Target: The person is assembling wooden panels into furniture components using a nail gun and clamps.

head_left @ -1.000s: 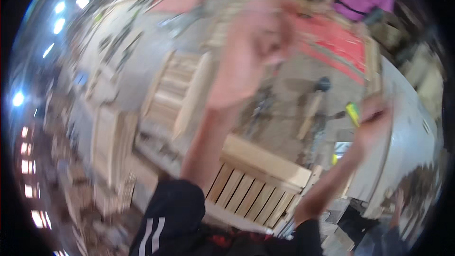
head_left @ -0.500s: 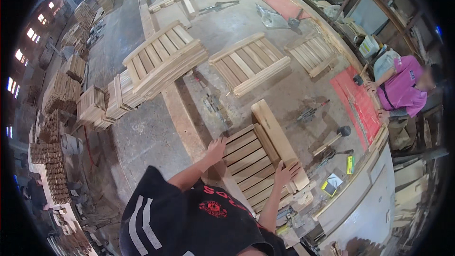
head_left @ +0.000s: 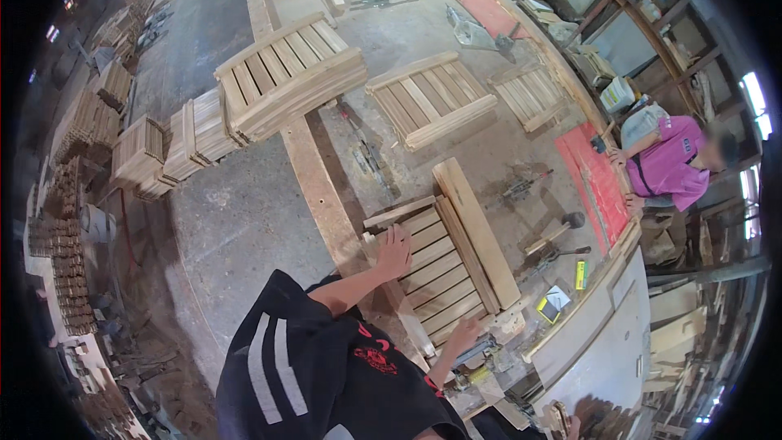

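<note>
In front of me lies a slatted wooden panel with parallel pale slats and darker gaps. My left hand is over its left side, fingers stretched out across the slat ends. At the near right corner is my right hand, its fingers extended beside the last slats; whether it touches them is unclear. Along the panel's right side runs a rail, and against it lies a thick wooden board. A loose-looking wooden strip sits at the panel's far end, slightly askew.
Stacked slatted panels stand at far left, another panel stack beyond. A mallet, a yellow box and clamps lie to the right. A person in a pink shirt leans at the table's right edge by a red sheet.
My left hand has shifted inward onto the slats. My right hand has left the thick board and come back to the panel's near corner. The far-end strip now sits askew.
</note>
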`<state>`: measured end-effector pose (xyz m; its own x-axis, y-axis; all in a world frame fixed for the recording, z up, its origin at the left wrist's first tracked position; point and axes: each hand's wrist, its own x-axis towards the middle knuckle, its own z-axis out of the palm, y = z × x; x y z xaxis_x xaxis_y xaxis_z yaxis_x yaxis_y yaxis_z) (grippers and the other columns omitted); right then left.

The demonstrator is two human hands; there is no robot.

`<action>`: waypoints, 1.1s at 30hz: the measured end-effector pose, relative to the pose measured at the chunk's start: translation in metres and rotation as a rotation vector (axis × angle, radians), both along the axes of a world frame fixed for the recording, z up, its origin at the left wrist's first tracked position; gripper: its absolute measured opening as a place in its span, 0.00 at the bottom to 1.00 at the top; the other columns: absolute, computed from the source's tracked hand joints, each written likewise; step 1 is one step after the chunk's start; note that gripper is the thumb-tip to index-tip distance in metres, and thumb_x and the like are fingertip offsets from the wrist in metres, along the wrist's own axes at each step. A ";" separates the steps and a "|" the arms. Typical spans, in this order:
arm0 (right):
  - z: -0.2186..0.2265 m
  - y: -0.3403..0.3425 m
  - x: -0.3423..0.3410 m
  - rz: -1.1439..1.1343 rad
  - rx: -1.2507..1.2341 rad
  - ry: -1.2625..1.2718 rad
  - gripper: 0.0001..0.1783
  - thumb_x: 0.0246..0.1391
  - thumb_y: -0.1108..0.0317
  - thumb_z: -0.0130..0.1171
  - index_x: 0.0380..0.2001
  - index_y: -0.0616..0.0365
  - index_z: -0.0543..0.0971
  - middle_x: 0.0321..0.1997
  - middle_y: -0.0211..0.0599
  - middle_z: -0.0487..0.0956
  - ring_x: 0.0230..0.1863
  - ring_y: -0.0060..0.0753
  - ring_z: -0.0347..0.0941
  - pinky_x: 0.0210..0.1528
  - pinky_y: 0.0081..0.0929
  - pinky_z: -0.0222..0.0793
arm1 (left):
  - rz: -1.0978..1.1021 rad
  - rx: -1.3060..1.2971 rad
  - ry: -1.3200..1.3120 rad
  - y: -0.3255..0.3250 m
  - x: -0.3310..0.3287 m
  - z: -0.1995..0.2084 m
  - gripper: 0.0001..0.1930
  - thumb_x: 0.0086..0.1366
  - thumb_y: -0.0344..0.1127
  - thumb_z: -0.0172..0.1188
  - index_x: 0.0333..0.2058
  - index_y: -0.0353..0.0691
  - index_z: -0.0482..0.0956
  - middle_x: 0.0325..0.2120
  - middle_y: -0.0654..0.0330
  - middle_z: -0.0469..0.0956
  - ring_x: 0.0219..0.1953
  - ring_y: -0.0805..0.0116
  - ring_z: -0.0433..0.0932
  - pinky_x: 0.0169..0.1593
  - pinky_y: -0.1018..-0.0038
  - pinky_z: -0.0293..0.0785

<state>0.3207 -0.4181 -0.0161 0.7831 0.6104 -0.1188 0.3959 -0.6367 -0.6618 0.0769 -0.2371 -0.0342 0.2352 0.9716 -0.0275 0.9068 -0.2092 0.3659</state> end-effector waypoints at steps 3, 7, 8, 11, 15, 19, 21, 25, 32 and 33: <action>0.014 -0.031 -0.034 -0.060 0.036 0.107 0.27 0.55 0.63 0.64 0.53 0.70 0.73 0.52 0.56 0.77 0.51 0.49 0.75 0.54 0.38 0.70 | 0.245 -0.028 0.026 0.008 0.015 -0.008 0.40 0.60 0.47 0.54 0.66 0.31 0.55 0.63 0.27 0.54 0.65 0.29 0.53 0.69 0.45 0.43; 0.009 -0.063 -0.040 -0.124 0.139 0.347 0.24 0.56 0.65 0.62 0.51 0.70 0.74 0.50 0.49 0.80 0.49 0.40 0.78 0.49 0.33 0.73 | 0.282 -0.229 0.007 0.031 0.020 0.012 0.42 0.59 0.48 0.56 0.67 0.32 0.52 0.62 0.28 0.55 0.66 0.31 0.53 0.68 0.43 0.43; 0.010 -0.065 -0.045 -0.120 0.166 0.221 0.23 0.57 0.62 0.61 0.50 0.69 0.76 0.49 0.51 0.80 0.48 0.43 0.78 0.47 0.36 0.73 | 0.277 -0.233 0.007 0.040 0.012 0.024 0.42 0.59 0.48 0.56 0.67 0.32 0.52 0.62 0.28 0.55 0.66 0.31 0.53 0.68 0.43 0.43; 0.017 -0.057 -0.046 -0.186 -0.055 0.033 0.24 0.60 0.57 0.59 0.50 0.67 0.76 0.48 0.52 0.80 0.47 0.46 0.78 0.48 0.40 0.73 | 0.171 -0.514 -0.244 0.082 -0.021 0.090 0.38 0.54 0.52 0.62 0.57 0.32 0.66 0.50 0.38 0.73 0.53 0.45 0.73 0.56 0.51 0.66; 0.001 -0.007 -0.028 -0.046 -0.398 -0.005 0.30 0.64 0.47 0.50 0.56 0.62 0.74 0.56 0.54 0.76 0.55 0.46 0.74 0.56 0.41 0.68 | -0.423 -0.412 -0.718 0.067 -0.019 0.124 0.17 0.54 0.45 0.61 0.30 0.33 0.81 0.26 0.46 0.80 0.34 0.48 0.81 0.38 0.57 0.75; 0.009 0.096 -0.094 -0.001 0.153 0.406 0.28 0.64 0.47 0.49 0.54 0.60 0.75 0.53 0.48 0.76 0.52 0.43 0.74 0.53 0.37 0.69 | -0.478 -0.336 -0.874 0.118 -0.066 0.240 0.14 0.56 0.40 0.60 0.24 0.32 0.75 0.25 0.44 0.75 0.30 0.49 0.76 0.35 0.55 0.70; 0.020 0.142 -0.121 0.038 0.490 0.673 0.27 0.65 0.47 0.49 0.53 0.59 0.76 0.52 0.44 0.76 0.51 0.41 0.74 0.51 0.35 0.70 | -0.549 -0.179 -0.946 0.186 -0.142 0.227 0.15 0.59 0.42 0.60 0.26 0.33 0.76 0.25 0.45 0.75 0.28 0.52 0.76 0.35 0.58 0.70; 0.057 0.318 -0.166 0.275 0.235 0.347 0.30 0.67 0.53 0.41 0.61 0.67 0.70 0.65 0.53 0.69 0.65 0.44 0.64 0.67 0.37 0.56 | -0.154 -0.099 -0.927 0.258 -0.366 0.258 0.16 0.64 0.42 0.61 0.38 0.33 0.80 0.25 0.50 0.79 0.28 0.64 0.78 0.34 0.65 0.73; 0.227 0.636 -0.458 1.016 0.199 -0.006 0.29 0.58 0.48 0.53 0.49 0.65 0.77 0.42 0.60 0.80 0.48 0.64 0.75 0.48 0.46 0.70 | 0.788 -0.073 -0.311 0.236 -0.581 0.198 0.31 0.68 0.58 0.50 0.27 0.29 0.80 0.21 0.37 0.76 0.31 0.36 0.78 0.35 0.52 0.73; 0.221 0.667 -0.477 1.074 0.184 -0.026 0.29 0.58 0.47 0.53 0.48 0.64 0.77 0.41 0.59 0.81 0.48 0.64 0.75 0.48 0.46 0.70 | 0.797 -0.076 -0.303 0.240 -0.585 0.193 0.31 0.68 0.58 0.50 0.27 0.29 0.80 0.21 0.37 0.76 0.31 0.36 0.78 0.35 0.52 0.73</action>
<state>-0.1560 0.2488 0.2047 -0.1687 0.9843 0.0528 0.7015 0.1575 -0.6951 -0.5082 0.0025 0.1587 -0.5100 0.8478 -0.1452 0.6332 0.4843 0.6038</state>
